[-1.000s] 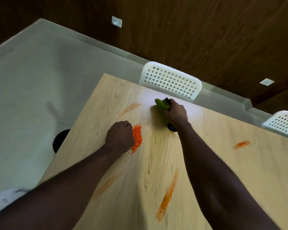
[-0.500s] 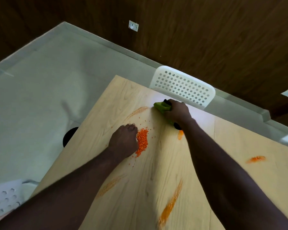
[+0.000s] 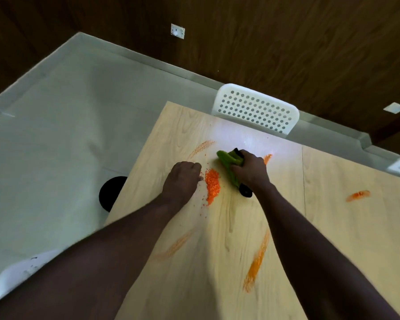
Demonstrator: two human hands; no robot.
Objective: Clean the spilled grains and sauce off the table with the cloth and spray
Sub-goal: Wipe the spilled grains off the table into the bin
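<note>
1. Gripping the green cloth (image 3: 228, 161) in a bunched wad, the right hand (image 3: 249, 172) presses it to the table (image 3: 344, 239) near the far edge, just in front of the white chair (image 3: 256, 112). A black object (image 3: 245, 192) pokes out below the wrist, and I cannot tell what it is.
2. Over to the left hand (image 3: 183, 179): its grip is curled into a loose fist with nothing visible inside. It rests on the table just beside the heap of orange grains (image 3: 213, 185), which lies between the two hands.
3. Sauce streaks (image 3: 256, 262) are everywhere. There are two toward the near edge, one well off to the right, and two fainter ones close to the cloth.
4. That cloth looks soft, light and limp. It is best held as a wad with a broad face down, so it sweeps rather than drags.
5. The grains are tiny and loose and will likely scatter if flicked. A slow push toward the waiting left hand looks safest.
6. By my reading the job is barely started. The heap and every streak remain, and the thin smears probably need spray.
</note>
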